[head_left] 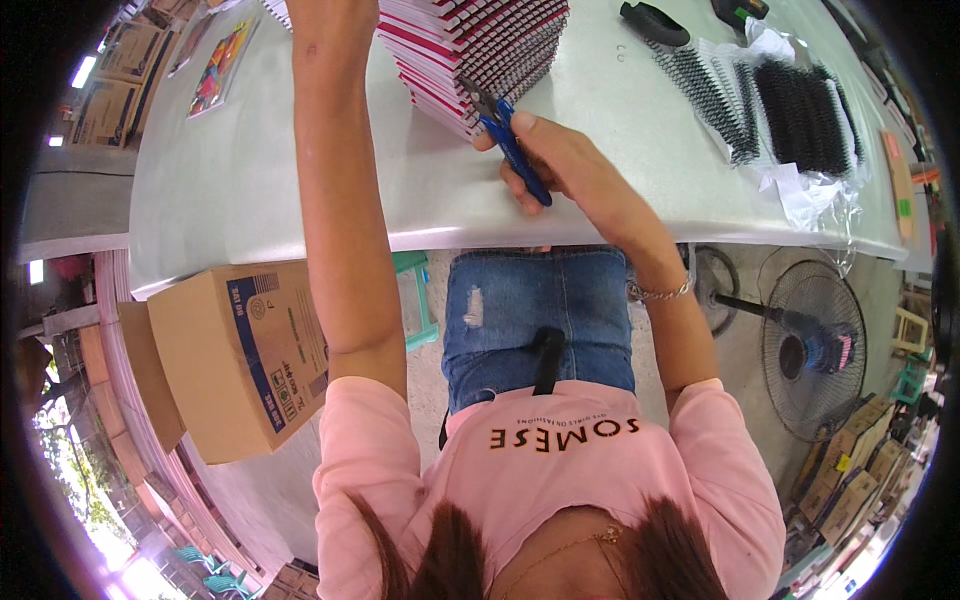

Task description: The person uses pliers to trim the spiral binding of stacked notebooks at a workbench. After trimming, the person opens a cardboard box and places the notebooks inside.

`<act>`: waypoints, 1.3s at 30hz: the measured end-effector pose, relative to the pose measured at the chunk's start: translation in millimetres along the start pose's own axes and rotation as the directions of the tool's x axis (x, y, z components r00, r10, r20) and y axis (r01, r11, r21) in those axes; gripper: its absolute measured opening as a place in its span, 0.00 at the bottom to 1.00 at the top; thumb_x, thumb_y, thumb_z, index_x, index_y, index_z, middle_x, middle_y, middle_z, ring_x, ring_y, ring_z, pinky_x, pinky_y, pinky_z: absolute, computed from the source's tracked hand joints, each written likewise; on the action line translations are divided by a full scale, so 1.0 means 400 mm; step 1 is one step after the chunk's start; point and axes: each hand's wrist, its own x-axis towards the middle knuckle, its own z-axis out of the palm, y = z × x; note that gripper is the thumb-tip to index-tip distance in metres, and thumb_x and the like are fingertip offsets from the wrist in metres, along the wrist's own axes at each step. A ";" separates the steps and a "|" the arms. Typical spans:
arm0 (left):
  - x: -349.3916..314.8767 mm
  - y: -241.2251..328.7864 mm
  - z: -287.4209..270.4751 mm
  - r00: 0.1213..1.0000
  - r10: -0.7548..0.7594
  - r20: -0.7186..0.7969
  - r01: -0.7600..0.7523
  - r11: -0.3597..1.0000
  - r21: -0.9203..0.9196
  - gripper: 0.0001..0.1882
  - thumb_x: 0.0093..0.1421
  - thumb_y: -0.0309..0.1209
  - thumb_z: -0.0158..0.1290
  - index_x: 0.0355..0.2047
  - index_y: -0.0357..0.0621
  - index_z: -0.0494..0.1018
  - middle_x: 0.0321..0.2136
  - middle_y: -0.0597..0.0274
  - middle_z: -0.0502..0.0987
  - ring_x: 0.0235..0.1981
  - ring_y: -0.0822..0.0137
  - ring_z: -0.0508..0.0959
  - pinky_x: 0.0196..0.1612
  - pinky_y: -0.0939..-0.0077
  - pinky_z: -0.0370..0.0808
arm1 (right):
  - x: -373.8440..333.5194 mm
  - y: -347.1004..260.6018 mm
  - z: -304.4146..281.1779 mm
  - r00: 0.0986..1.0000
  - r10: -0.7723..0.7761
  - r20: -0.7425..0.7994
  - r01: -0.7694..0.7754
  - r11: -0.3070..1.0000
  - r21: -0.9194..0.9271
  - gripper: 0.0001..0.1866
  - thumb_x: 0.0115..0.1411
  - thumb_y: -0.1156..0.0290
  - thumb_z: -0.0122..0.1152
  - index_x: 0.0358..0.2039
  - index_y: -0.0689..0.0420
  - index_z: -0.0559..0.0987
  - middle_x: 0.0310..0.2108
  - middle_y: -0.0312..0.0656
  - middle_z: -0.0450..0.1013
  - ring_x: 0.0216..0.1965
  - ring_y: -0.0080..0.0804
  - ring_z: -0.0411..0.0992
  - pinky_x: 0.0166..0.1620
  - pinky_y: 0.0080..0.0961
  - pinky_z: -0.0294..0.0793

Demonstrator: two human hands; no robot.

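Observation:
My right hand [565, 160] is closed around blue-handled pliers [515, 148]. Their dark jaws point up and left at the coil-bound edge of a tall stack of notebooks [430, 60]; whether they bite on a coil I cannot tell. The stack shows white pages, red covers and rows of dark coils. Stretched forward along its left side is my left arm, and only the base of my left hand [335, 14] shows at the top edge. The fingers of that hand are out of the picture.
On the right of the white table [250, 190] lie black plastic coils [800, 115], loose wrapping and a black-handled tool [655, 22]. A colourful booklet [220, 68] lies at the left. Below stand a cardboard box [230, 360] and a black fan [815, 350].

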 end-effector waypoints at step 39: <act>0.003 0.060 0.008 0.970 -0.242 -0.032 0.236 0.964 -0.126 0.26 0.74 0.49 0.35 0.50 0.37 0.70 0.44 0.64 0.67 0.43 0.71 0.67 0.50 0.77 0.64 | -0.004 0.058 0.049 0.954 -0.166 -0.252 0.082 0.946 -0.313 0.25 0.71 0.50 0.51 0.50 0.62 0.76 0.26 0.40 0.69 0.25 0.28 0.66 0.31 0.26 0.66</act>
